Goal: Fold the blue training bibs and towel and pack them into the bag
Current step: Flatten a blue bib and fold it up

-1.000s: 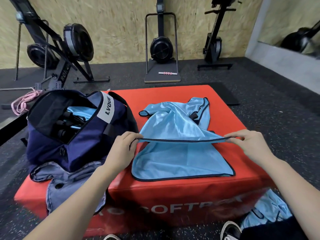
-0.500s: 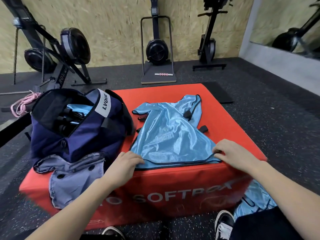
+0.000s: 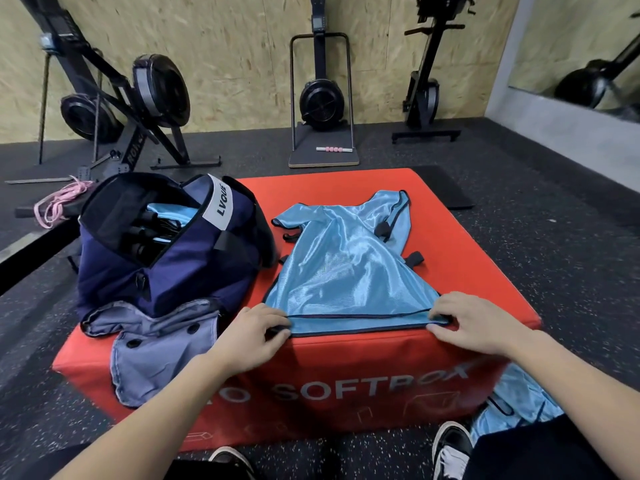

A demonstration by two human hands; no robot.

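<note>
Both hands pinch the blue bib's [image 3: 349, 271] near hem on the red soft box [image 3: 346, 372] — left hand [image 3: 252, 336], right hand [image 3: 474, 322] — beside the open navy bag [image 3: 166, 271].

A second blue bib [image 3: 512, 400] on the floor is half hidden behind the red box [image 3: 346, 382]; the bag's [image 3: 166, 271] dark contents are indistinct.

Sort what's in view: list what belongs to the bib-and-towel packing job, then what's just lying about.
Part of the job:
- blue bib on the box, held by the left hand and right hand
- navy bag, open
- grey-blue towel
- blue bibs on the floor

Lying about:
- red soft box
- pink rope
- pink roller
- rowing machines
</note>
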